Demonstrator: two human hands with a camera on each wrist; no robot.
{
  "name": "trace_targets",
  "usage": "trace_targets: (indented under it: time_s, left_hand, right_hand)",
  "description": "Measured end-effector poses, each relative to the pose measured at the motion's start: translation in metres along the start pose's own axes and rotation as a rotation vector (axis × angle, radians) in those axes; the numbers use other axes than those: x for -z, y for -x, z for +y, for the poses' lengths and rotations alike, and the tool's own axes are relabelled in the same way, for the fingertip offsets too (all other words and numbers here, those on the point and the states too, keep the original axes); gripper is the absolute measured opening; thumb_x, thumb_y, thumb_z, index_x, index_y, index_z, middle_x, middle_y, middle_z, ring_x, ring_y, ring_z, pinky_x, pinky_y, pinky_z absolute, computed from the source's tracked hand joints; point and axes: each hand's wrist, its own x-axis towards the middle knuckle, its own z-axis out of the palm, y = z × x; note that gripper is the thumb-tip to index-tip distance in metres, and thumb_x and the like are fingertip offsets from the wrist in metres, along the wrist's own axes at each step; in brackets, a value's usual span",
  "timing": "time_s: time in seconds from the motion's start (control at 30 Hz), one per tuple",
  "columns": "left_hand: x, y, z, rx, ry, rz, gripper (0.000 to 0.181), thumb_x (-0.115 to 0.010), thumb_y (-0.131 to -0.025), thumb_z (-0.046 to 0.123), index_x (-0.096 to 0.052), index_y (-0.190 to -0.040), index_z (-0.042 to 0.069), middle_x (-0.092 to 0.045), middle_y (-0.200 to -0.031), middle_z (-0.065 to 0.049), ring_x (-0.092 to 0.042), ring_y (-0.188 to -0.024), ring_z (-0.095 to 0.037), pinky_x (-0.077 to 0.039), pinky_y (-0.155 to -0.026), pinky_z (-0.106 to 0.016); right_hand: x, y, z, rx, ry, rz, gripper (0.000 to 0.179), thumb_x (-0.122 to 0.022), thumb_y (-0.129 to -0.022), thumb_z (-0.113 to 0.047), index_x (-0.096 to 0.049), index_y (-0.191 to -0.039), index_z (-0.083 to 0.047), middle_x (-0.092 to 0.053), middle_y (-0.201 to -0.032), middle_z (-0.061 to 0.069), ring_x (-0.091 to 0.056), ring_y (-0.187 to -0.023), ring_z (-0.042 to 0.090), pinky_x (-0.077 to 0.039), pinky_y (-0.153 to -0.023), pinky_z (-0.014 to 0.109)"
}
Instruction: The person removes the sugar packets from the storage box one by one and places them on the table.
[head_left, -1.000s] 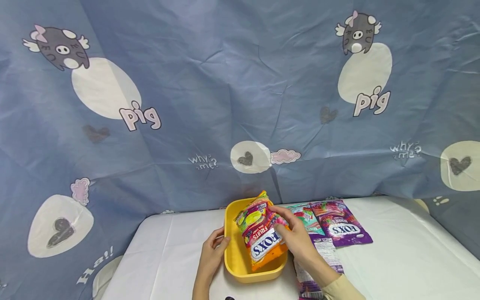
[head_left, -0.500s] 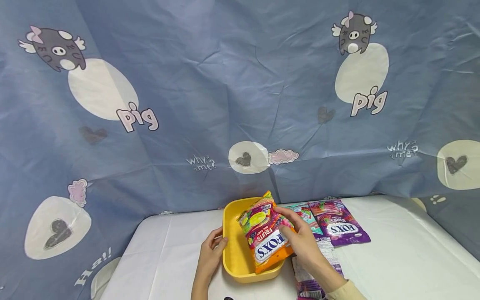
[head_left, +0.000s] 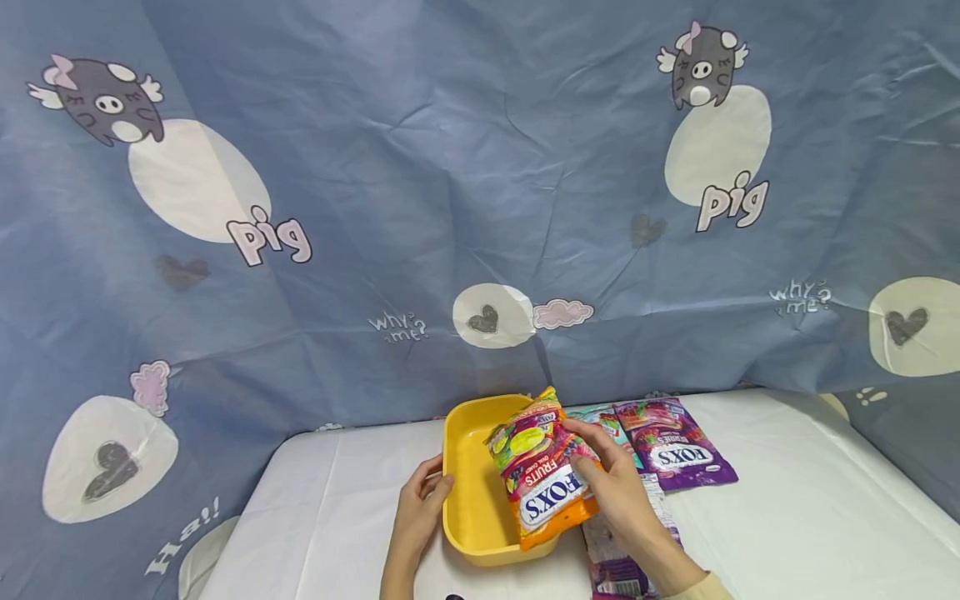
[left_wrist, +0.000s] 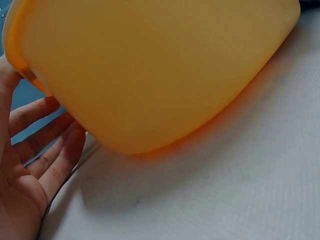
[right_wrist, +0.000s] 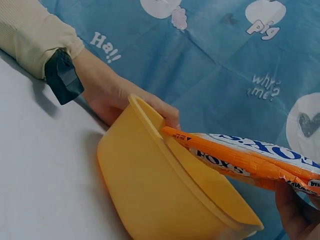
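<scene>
An orange bag of Fox's fruit candy (head_left: 542, 475) is held up by my right hand (head_left: 618, 487), thumb on its printed front and fingers around its right side. It hangs tilted over the right part of a yellow plastic basin (head_left: 468, 508). In the right wrist view the bag (right_wrist: 240, 156) appears edge-on, one corner at the basin's rim. My left hand (head_left: 417, 510) holds the basin's left rim, thumb at the top edge. In the left wrist view its fingers (left_wrist: 65, 155) lie along the outer wall of the basin (left_wrist: 165, 65).
Right of the basin lie a teal mints bag (head_left: 606, 419), a purple berries bag (head_left: 678, 446) and a purple bag back side up (head_left: 611, 550), partly behind the right arm. A patterned blue cloth (head_left: 352, 208) hangs behind the white table (head_left: 352, 492).
My right hand has drawn the candy bag to the right across the basin, uncovering more of its inside. The left hand stays at the rim. The head view has shifted slightly.
</scene>
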Motion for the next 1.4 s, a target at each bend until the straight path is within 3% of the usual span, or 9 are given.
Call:
trace_targets:
  time_s: [0.23,0.43,0.8,1.13,1.4]
  left_hand:
    - [0.003,0.012,0.029,0.026,-0.007,-0.006,0.040,-0.061,-0.091,0.020,-0.057,-0.129,0.010,-0.057,-0.127,-0.013,-0.060,-0.110,-0.022,-0.046,-0.097,-0.036]
    - [0.002,0.018,0.038,0.015,0.001,-0.006,0.039,-0.061,-0.091,0.019,-0.057,-0.128,0.008,-0.057,-0.126,-0.013,-0.060,-0.108,-0.021,-0.047,-0.091,-0.027]
    - [0.001,0.009,0.023,0.043,0.003,-0.013,0.040,-0.062,-0.090,0.022,-0.057,-0.129,0.013,-0.057,-0.127,-0.010,-0.060,-0.108,-0.019,-0.044,-0.097,-0.035]
    - [0.002,0.015,0.036,0.035,-0.019,-0.011,0.040,-0.059,-0.091,0.020,-0.055,-0.130,0.009,-0.057,-0.128,-0.014,-0.060,-0.109,-0.023,-0.041,-0.102,-0.047]
    - [-0.001,0.001,0.004,0.027,-0.021,0.005,0.042,-0.059,-0.092,0.024,-0.054,-0.132,0.014,-0.056,-0.130,-0.011,-0.059,-0.110,-0.019,-0.042,-0.102,-0.043]
  right_hand:
    - [0.008,0.002,0.004,-0.017,-0.020,0.006,0.046,-0.048,-0.092,-0.004,-0.052,-0.132,-0.028,-0.040,-0.145,-0.005,-0.046,-0.124,0.023,-0.047,-0.090,0.026]
    - [0.013,0.003,0.006,-0.050,-0.035,0.024,0.046,-0.047,-0.093,-0.006,-0.050,-0.133,-0.028,-0.038,-0.147,-0.004,-0.046,-0.124,0.023,-0.047,-0.092,0.024]
    - [0.021,0.004,0.009,-0.065,-0.036,0.019,0.047,-0.046,-0.093,-0.007,-0.047,-0.135,-0.027,-0.037,-0.147,-0.004,-0.044,-0.126,0.022,-0.046,-0.093,0.023]
    - [0.030,0.005,0.008,-0.104,-0.024,0.045,0.048,-0.046,-0.093,-0.010,-0.046,-0.137,-0.028,-0.034,-0.149,-0.004,-0.042,-0.129,0.023,-0.045,-0.097,0.025]
    - [0.042,0.007,0.009,-0.154,-0.040,0.070,0.046,-0.046,-0.094,-0.013,-0.045,-0.137,-0.031,-0.033,-0.150,-0.005,-0.051,-0.118,0.024,-0.052,-0.088,0.032]
